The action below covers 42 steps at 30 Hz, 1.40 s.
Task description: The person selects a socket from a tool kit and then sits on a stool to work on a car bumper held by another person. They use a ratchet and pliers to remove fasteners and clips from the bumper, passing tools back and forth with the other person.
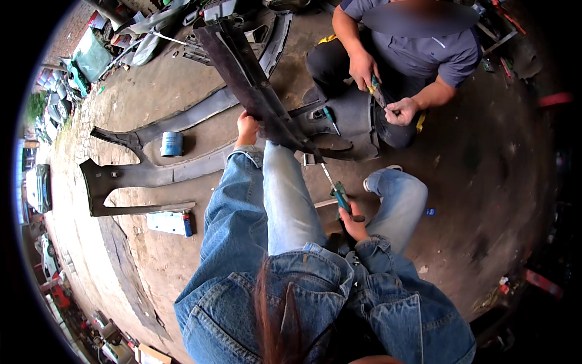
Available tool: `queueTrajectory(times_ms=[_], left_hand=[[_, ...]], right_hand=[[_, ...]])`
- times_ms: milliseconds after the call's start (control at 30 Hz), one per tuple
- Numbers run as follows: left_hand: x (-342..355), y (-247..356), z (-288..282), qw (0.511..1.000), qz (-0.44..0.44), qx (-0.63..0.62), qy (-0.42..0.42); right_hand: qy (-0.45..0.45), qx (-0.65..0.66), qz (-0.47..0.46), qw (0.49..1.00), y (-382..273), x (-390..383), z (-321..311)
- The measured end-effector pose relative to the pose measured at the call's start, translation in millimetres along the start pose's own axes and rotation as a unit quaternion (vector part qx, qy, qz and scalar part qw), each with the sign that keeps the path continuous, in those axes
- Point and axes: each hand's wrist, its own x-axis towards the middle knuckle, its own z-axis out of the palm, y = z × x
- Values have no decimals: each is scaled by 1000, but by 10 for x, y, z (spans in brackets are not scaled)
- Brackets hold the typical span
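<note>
My left hand [247,127] grips the side of a long dark plastic panel [242,85], raised at a slant over my left leg. My right hand [353,221] is closed around a teal-handled tool [339,195]. Its slim metal shaft points up at the panel's lower end; I cannot tell whether it touches. Beyond the panel, another dark molded piece [357,127] lies on the floor, with a small teal-handled tool [330,118] on it. Long grey trim pieces [188,167] lie to my left.
A co-worker [409,64] crouches ahead right, holding pliers [376,91]. At left are a blue can [171,144], a spray can [187,223] and a pale flat piece [163,222]. Piles of car parts [91,54] line the back left. A small blue object [430,212] is at right.
</note>
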Motion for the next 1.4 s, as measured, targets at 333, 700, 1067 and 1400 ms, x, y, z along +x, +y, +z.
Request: queueTrajectory(times_ms=[333, 700, 1067, 1400], left_hand=[[-641, 180, 566, 985, 0, 88, -146], [-891, -20, 406, 992, -35, 12, -125], [-599, -481, 71, 994, -29, 12, -108], [-788, -465, 191, 995, -10, -37, -96]], right_hand=[[-21, 99, 9, 995, 42, -37, 106], [-64, 266, 74, 959, -115, 175, 334], [-59, 238, 176, 954, -27, 187, 546], [-70, 249, 137, 956, 182, 260, 466]])
